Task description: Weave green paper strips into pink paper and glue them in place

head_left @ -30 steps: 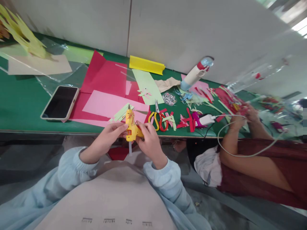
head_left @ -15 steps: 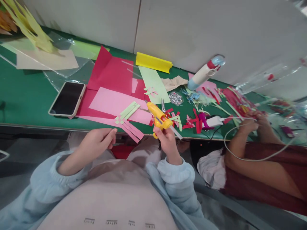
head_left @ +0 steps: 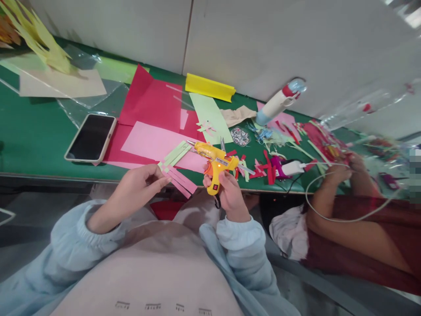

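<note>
My right hand [head_left: 230, 193] grips a yellow glue gun [head_left: 215, 164] by its handle. Its metal nozzle points left over the green strips, and a clear glue stick sticks out of the back. An orange light glows on its side. My left hand [head_left: 140, 186] has thumb and curled fingers pinched at the near left side of a small woven piece of paper strips [head_left: 179, 177]. Green strips run from it toward the upper right, pink ones toward the lower right, past the table edge. The left fingertips partly cover its woven corner.
A phone [head_left: 91, 137] lies left of red card [head_left: 154, 98] and a pink sheet [head_left: 149, 142]. A bottle [head_left: 279, 103] leans by the wall. Paper scraps [head_left: 269, 166] and a white plug [head_left: 292, 167] lie to the right, near a co-worker's hands [head_left: 345, 169].
My right hand has turned the glue gun so its side shows and the nozzle points left. My left hand has moved right and up onto the woven strips, its thumb now stretched forward.
</note>
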`<state>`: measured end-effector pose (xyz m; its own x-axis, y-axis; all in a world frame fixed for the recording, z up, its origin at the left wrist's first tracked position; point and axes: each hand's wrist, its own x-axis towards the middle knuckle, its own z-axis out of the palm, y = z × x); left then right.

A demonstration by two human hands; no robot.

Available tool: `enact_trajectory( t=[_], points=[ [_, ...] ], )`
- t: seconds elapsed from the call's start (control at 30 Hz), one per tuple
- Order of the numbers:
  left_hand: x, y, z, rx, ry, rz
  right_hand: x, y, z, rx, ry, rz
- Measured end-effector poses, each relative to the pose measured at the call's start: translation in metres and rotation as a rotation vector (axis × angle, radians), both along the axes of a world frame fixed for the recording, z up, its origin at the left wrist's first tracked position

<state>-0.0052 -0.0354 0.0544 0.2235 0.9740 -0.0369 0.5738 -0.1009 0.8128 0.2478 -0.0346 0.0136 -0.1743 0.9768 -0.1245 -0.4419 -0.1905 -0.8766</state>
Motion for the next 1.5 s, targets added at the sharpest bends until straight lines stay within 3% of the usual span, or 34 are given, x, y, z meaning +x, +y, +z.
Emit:
enact_trajectory(
  t=[0.27,0.47,0.67,0.87,1.17,1.5],
  points=[
    [-0.001,0.001,0.005,0.14,0.059,0.001,-0.008,-0.003,0.004,-0.008,-0.02,0.035],
    [-0.01,0.005,0.009,0.063,0.092,0.038,-0.01,-0.009,0.001,-0.011,0.039,0.055],
    [-0.022,0.008,-0.003,0.087,0.159,0.08,-0.008,-0.021,-0.005,-0.062,-0.008,0.081],
    [-0.03,0.009,-0.007,0.058,0.202,0.041,-0.004,-0.026,-0.006,-0.074,-0.014,0.093],
    [-0.034,0.016,-0.006,-0.029,0.338,-0.001,0.011,-0.035,-0.024,-0.056,-0.322,0.088],
    [-0.037,0.024,-0.009,-0.091,0.494,-0.04,0.008,-0.034,-0.026,-0.064,-0.328,0.093]
  ],
)
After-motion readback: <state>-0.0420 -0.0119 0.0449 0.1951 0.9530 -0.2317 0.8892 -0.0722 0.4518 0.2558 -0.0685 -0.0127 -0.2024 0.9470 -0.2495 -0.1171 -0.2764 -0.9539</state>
